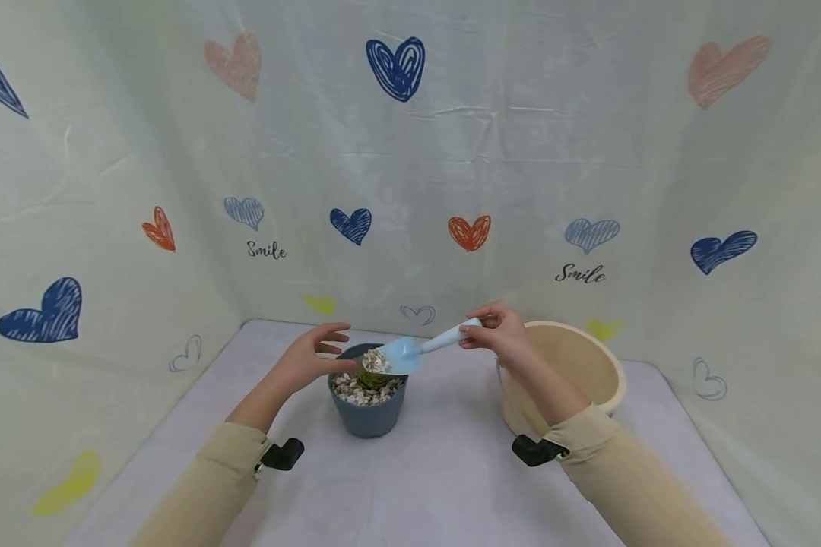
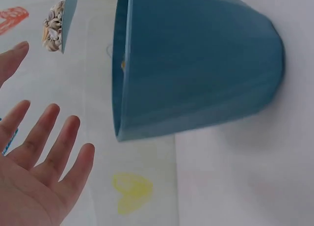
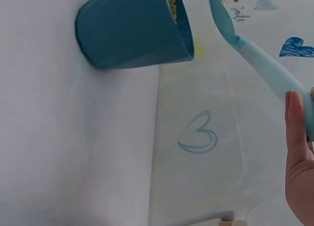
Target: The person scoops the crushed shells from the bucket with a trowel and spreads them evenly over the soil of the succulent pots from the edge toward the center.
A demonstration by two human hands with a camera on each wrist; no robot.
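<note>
My right hand (image 1: 505, 334) grips the handle of a light-blue hand trowel (image 1: 445, 339), its blade pointing left. White and tan pebbles (image 1: 376, 361) lie heaped at the blade's tip, above a blue-grey flowerpot (image 1: 366, 419). In the pot, a green succulent (image 1: 371, 381), partly hidden by the trowel, is ringed by more pebbles. To the left of the pot's rim, my left hand (image 1: 306, 361) is held with fingers spread and nothing in it. In the left wrist view its palm (image 2: 34, 186) shows bare, apart from the flowerpot (image 2: 196, 64).
A large cream bucket (image 1: 575, 361) stands at the right, behind my right forearm. A pale cloth covers the table (image 1: 424, 471). Behind it hangs a white curtain (image 1: 410, 152) printed with hearts. Black wrist devices (image 1: 283, 454) sit at both cuffs.
</note>
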